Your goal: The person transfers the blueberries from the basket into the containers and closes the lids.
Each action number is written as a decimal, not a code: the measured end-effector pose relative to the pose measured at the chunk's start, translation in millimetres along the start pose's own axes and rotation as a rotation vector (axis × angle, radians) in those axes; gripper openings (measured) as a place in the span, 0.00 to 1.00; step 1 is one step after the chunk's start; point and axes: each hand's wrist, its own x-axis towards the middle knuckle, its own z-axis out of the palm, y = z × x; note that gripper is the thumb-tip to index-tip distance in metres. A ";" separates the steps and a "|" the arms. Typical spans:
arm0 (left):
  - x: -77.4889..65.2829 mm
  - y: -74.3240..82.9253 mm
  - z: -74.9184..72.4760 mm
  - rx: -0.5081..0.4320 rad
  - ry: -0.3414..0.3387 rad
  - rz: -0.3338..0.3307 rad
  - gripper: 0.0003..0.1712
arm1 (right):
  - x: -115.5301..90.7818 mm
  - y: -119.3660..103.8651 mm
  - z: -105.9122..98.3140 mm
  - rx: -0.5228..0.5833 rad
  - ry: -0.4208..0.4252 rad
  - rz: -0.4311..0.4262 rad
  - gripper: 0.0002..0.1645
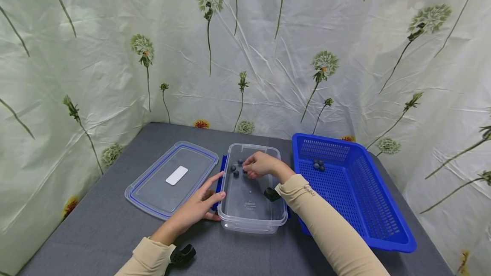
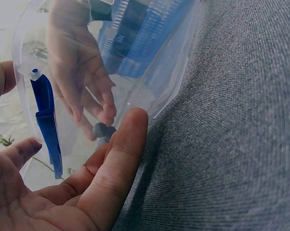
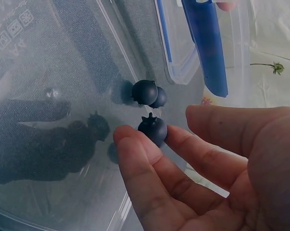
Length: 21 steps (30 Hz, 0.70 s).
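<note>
A clear plastic food container (image 1: pixel 251 220) with blue side latches stands on the table. Several blueberries (image 1: pixel 233 168) lie at its far left part. My right hand (image 1: pixel 261 165) reaches inside, fingertips right beside a blueberry (image 3: pixel 152 129); in the right wrist view the thumb is apart from that berry and the fingers partly cover it. Two more blueberries (image 3: pixel 145 92) lie just beyond. My left hand (image 1: pixel 197 203) rests against the container's left side by the blue latch (image 2: pixel 46 120), its fingers spread and holding no berry.
A blue slotted plastic basket (image 1: pixel 356 191) stands on the right, with several blueberries (image 1: pixel 317 165) in its far left corner. The container's clear lid (image 1: pixel 153 199), with a blue seal and white label, lies flat on the left. A flower-print curtain (image 1: pixel 268 54) hangs behind the grey tabletop (image 1: pixel 99 225).
</note>
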 end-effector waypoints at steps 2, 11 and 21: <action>0.0 -0.1 -0.1 0.000 0.001 0.000 0.43 | 0.2 -0.5 0.7 -0.009 0.004 -0.005 0.20; 0.8 -0.1 0.5 0.002 0.000 0.001 0.43 | -2.8 -1.4 -0.2 -0.015 0.015 0.004 0.20; 0.1 1.6 0.9 0.004 0.003 -0.010 0.43 | -10.0 -3.6 -12.2 0.013 -0.007 0.008 0.21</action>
